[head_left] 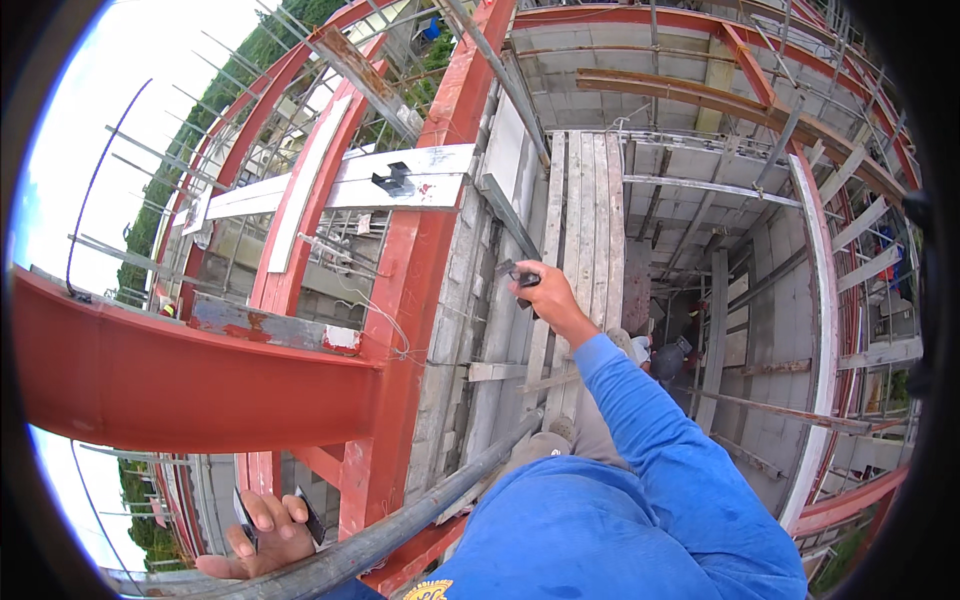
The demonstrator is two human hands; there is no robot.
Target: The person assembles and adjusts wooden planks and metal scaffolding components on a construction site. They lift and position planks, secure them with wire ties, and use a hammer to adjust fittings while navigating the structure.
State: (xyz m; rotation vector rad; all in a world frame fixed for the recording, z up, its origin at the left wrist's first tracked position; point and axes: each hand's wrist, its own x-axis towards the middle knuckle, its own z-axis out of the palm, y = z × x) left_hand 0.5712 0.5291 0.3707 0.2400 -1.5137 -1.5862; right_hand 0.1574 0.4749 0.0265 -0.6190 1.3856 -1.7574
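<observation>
My right hand (552, 294) reaches out over the plank walkway, fingers closed on a small black metal bracket (523, 279). At the lower left, my left hand (268, 538) is curled beside the grey pipe rail. Its fingers hold a dark bracket (313, 516) whose flat plates show on both sides of the fingers; the rest is hidden by the hand. Another black bracket (391, 178) rests on the white board (330, 190) that lies across the red steel members, beyond both hands.
A red steel column (407, 290) and a thick red beam (200, 370) stand on my left. The grey pipe (440, 495) crosses close to my body. Narrow wooden planks (585, 220) run ahead beside a block wall. Right of them is a deep drop, with a person's dark helmet (667, 362) below.
</observation>
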